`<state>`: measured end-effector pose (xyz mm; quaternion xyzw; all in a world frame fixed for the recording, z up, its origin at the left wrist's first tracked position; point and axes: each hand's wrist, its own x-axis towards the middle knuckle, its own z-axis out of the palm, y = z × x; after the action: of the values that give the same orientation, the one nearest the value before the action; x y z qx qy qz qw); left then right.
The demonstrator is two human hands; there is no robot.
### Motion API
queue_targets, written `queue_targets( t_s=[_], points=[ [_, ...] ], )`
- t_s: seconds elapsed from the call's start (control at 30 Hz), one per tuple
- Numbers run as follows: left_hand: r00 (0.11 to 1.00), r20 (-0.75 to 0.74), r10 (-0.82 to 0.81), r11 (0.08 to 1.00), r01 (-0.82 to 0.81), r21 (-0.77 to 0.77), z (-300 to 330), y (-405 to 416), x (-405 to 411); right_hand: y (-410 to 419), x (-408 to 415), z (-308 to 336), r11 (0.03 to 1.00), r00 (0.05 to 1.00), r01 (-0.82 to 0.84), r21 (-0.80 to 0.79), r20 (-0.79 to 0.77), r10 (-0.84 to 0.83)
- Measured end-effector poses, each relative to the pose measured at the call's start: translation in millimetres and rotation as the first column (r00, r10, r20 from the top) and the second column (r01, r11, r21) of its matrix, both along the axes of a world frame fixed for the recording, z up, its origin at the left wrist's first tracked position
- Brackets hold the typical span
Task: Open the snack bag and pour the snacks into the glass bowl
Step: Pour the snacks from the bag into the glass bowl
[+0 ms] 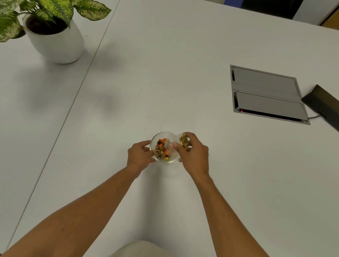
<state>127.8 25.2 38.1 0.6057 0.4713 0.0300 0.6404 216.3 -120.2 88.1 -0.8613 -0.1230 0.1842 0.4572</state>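
A small glass bowl stands on the white table, holding several gold and orange wrapped snacks. My left hand grips the bowl's left rim. My right hand holds a clear snack bag tilted over the bowl's right edge, its mouth toward the bowl. A few gold-wrapped snacks still show inside the bag by my fingers. The bag's lower part is hidden by my hand.
A potted plant in a white pot stands at the far left. A grey cable hatch is set in the table at the right, with a black box and its cable beside it. A table seam runs diagonally.
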Motion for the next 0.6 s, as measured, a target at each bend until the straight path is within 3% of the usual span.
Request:
queue_targets(
  t_s=[0.37, 0.6],
  points=[
    [0.999, -0.003, -0.038, 0.999, 0.038, -0.034, 1.9, -1.6, -7.0, -3.1, -6.4, 12.0, 1.0, 1.0, -0.006, -0.023, -0.024, 0.005],
    [0.999, -0.02, -0.036, 0.999, 0.037, 0.039, 5.8, -3.4, -12.2, -7.9, -8.5, 15.5, 0.997, 0.996, 0.069, 0.031, -0.062, -0.067]
  ],
)
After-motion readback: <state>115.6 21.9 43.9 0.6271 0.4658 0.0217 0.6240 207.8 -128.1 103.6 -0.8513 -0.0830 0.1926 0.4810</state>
